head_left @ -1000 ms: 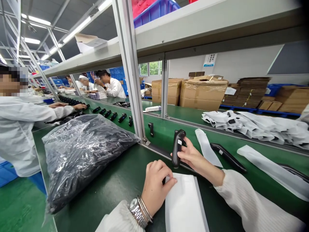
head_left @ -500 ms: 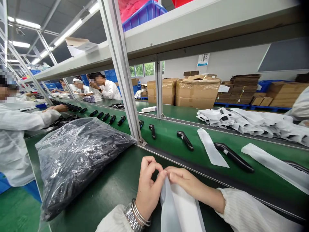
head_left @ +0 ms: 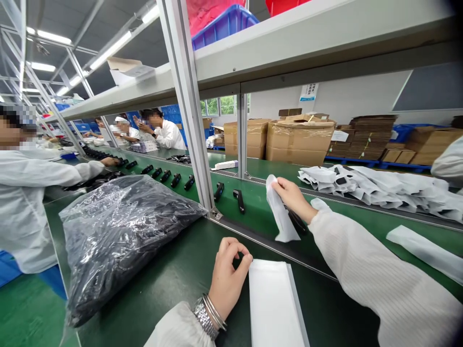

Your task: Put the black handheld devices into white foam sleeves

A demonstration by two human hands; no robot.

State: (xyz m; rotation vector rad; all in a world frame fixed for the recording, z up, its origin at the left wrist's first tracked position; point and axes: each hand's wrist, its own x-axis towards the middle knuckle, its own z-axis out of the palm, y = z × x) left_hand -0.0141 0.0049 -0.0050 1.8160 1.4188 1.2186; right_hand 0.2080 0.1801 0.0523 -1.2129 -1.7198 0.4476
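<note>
My right hand (head_left: 293, 195) is reached out over the green belt. Its fingers pinch the upper end of a white sleeve (head_left: 280, 214), which hangs beside a black handle-shaped part (head_left: 297, 220), partly hidden behind the sleeve. Low in the view, my left hand (head_left: 229, 277) has thumb and fingertips closed together at the top left corner of a stack of white sleeves (head_left: 275, 303). Whether anything is between those fingertips I cannot make out. Another white sleeve (head_left: 423, 248) lies on the belt at the right.
A clear plastic bag of dark items (head_left: 126, 231) rests on the bench to the left. A metal post (head_left: 191, 111) rises at the belt's edge. Several black devices (head_left: 175, 180) line the belt. Beyond it lies a pile of white sleeves (head_left: 376, 188). A co-worker's sleeve (head_left: 54, 173) is at left.
My right hand has left the stack and moved up and away to the belt with a white sleeve. My left hand stays by the stack. Parts on the belt have shifted right.
</note>
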